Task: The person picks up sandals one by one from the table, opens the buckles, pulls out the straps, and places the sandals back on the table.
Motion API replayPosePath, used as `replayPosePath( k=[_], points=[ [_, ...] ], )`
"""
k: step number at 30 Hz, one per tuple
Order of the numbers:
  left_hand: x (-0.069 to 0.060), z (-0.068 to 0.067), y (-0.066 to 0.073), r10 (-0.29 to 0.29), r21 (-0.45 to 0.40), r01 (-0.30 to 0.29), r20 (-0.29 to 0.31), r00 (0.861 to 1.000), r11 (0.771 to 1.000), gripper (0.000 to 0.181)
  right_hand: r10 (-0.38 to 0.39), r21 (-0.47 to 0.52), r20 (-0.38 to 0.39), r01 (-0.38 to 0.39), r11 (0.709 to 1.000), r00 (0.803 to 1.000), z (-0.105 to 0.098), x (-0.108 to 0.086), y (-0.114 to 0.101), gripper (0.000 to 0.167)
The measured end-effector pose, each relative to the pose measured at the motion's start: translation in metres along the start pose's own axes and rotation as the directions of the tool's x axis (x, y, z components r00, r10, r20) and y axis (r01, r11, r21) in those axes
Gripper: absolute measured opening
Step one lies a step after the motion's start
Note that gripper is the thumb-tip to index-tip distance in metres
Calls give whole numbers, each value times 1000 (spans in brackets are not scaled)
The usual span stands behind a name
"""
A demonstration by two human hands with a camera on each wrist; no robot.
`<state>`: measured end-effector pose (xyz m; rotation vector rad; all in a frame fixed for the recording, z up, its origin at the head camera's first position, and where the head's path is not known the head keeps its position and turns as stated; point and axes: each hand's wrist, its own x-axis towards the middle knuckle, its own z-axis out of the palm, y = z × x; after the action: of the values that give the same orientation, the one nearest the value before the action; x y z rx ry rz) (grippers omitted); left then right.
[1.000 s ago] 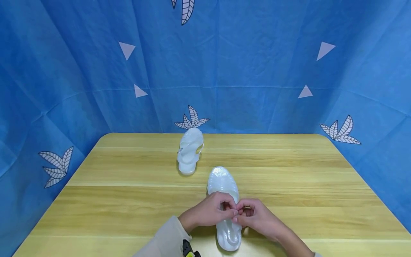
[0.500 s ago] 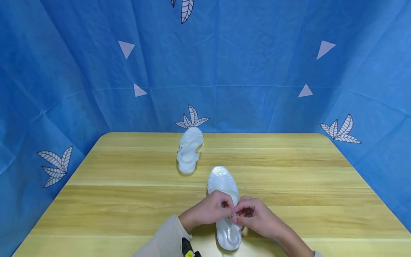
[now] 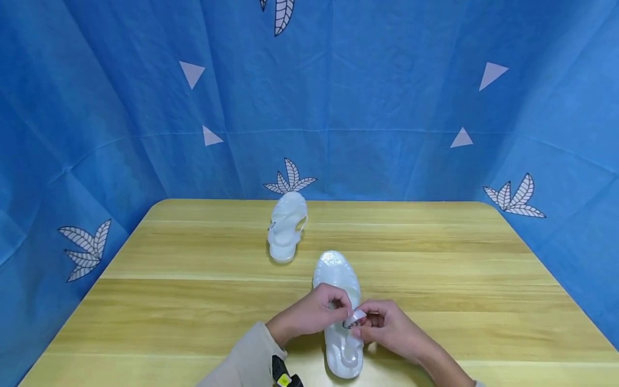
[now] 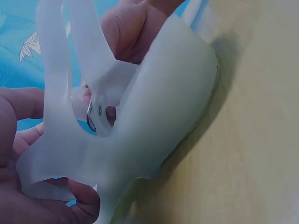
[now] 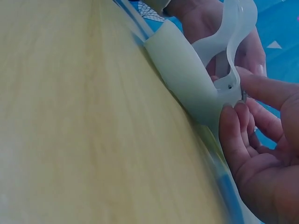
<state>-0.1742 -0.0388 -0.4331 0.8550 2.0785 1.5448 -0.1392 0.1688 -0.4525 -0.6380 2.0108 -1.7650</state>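
A white sandal (image 3: 337, 273) lies on the wooden tabletop (image 3: 459, 279), near the person's edge and slightly right of the middle, with its length running away from the person. Both hands are at its strap (image 3: 357, 316), which rises in a small flap between them. The left hand (image 3: 311, 314) reaches over the sandal from the left; its grip is closed, with thumb and fingertips pinching part of the strap. The right hand (image 3: 393, 329) comes in from the right, and its grip is closed too: thumb and fingers pinch the strap near a small metal buckle (image 4: 91, 119). The fingertips of the two hands are close together above the sole. The wrist views show the pale, half-clear bands of the sandal standing up in loops, with fingers around them.

A second white sandal (image 3: 287, 228) lies farther back and to the left, near the rear edge of the tabletop, apart from the first. A light sleeve (image 3: 251, 357) covers the left forearm, and a black device (image 3: 282, 372) with a yellow patch is at that wrist. Behind the tabletop hangs a blue cloth (image 3: 338, 91) printed with white leaves (image 3: 516, 198) and pale triangles (image 3: 492, 75).
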Motion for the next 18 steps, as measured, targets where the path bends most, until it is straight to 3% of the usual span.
replayPosePath(
  k=[4, 10, 12, 18],
  points=[
    [0, 0, 2, 4, 46, -4, 11, 1000, 999, 10, 2, 12, 8, -2, 1000, 1000, 1, 1, -3, 27],
    [-1, -3, 8, 42, 206, -43, 8, 999, 978, 9, -43, -27, 2, 43, 999, 999, 1, 0, -5, 23],
    [-1, -5, 10, 55, 293, -55, 9, 998, 955, 8, -47, -35, -7, 46, 998, 999, 1, 0, -5, 22],
    [-5, -12, 18, 59, 533, -63, 24, 998, 844, 11, -57, -58, -16, 56, 997, 998, -1, 0, -6, 19]
  ],
)
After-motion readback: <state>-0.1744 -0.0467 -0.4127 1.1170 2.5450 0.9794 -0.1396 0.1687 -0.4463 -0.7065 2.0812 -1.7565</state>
